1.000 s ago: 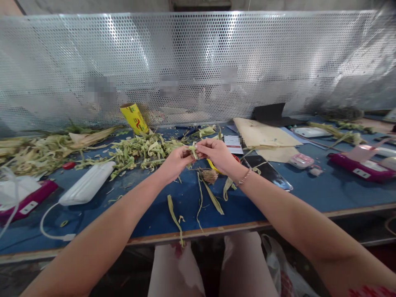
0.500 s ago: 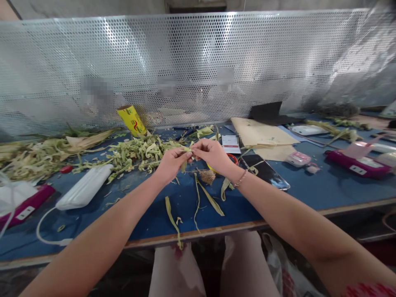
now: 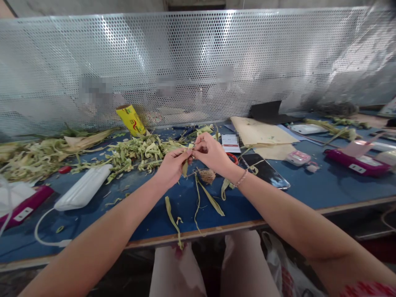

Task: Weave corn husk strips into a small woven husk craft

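Note:
My left hand (image 3: pixel 171 166) and my right hand (image 3: pixel 213 153) meet over the middle of the blue table, thumbs and fingertips pinched together. Between them is a pale green dried leaf strip (image 3: pixel 185 168), looking like corn husk; one end hangs below the left fingers. My right fingers close on its upper part, mostly hidden. Just under the right hand sits a small bundle of brown twine (image 3: pixel 207 176). Long loose leaf strips (image 3: pixel 212 200) lie nearer me. Behind the left hand spreads a heap of curled green pieces (image 3: pixel 139 150). Red-handled scissors, it seems (image 3: pixel 232 157), peek out beside my right wrist.
A yellow tube (image 3: pixel 131 119) leans near the perforated metal screen (image 3: pixel 192 49). At left lie a white power bank (image 3: pixel 84 187) with a cable and a purple power strip (image 3: pixel 27 206). A phone (image 3: pixel 266 171), cardboard sheets (image 3: pixel 262 132) and a pink case (image 3: pixel 298 158) occupy the right.
Both hands stay together in the same place. My right fingers have lifted and curled slightly, and more of the leaf strip hangs below the left fingers.

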`<state>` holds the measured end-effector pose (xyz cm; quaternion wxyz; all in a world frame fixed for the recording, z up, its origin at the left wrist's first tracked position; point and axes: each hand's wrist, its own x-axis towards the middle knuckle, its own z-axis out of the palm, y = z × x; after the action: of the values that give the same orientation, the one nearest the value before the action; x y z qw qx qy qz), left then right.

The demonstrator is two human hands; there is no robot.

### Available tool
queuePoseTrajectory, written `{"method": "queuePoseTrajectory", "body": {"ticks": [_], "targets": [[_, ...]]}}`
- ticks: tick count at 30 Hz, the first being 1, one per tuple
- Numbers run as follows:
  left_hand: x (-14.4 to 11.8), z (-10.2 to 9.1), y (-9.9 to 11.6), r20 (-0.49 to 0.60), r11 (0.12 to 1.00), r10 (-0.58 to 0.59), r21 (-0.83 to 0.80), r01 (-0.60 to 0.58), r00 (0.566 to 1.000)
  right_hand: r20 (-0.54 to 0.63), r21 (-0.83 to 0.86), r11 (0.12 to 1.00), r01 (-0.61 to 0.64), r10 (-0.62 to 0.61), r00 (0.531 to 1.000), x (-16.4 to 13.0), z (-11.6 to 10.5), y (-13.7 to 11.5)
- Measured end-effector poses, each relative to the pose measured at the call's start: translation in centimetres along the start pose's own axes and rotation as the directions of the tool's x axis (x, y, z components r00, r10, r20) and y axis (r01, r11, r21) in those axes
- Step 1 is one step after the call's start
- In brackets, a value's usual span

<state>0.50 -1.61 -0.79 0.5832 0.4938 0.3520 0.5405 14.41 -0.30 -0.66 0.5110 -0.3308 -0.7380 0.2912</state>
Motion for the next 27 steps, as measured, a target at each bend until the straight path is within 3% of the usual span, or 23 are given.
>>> {"method": "queuePoseTrajectory", "body": {"ticks": [5,12,15,19,27], "targets": [[0.1,-0.2,0.2,-0.026,0.991,-0.109,-0.087,0.106,0.994,0.052,-0.080,0.997,0.017,-0.012,0.999,-0.1,0.0,0.0],[0.2,-0.3,0.7,-0.019,0.996,-0.062,0.055,0.063,0.998,0.118,-0.244,0.961,0.130,-0.104,0.988,-0.1,-1.0,-0.4],[0.3,-0.5,0.8,0.018,0.994,-0.074,0.082,0.072,0.997,0.118,-0.228,0.960,0.161,-0.137,0.983,0.2,-1.3,-0.2],[0.6,-0.9,1.0,0.072,0.988,-0.138,0.078,0.133,0.988,0.227,-0.168,0.958,0.232,-0.191,0.955,0.7,-1.7,0.1],[0.9,-2.2,1.7,0.228,0.948,-0.296,0.188,0.256,0.928,0.292,-0.120,0.949,0.291,-0.246,0.924,0.8,-2.2,0.7]]}}
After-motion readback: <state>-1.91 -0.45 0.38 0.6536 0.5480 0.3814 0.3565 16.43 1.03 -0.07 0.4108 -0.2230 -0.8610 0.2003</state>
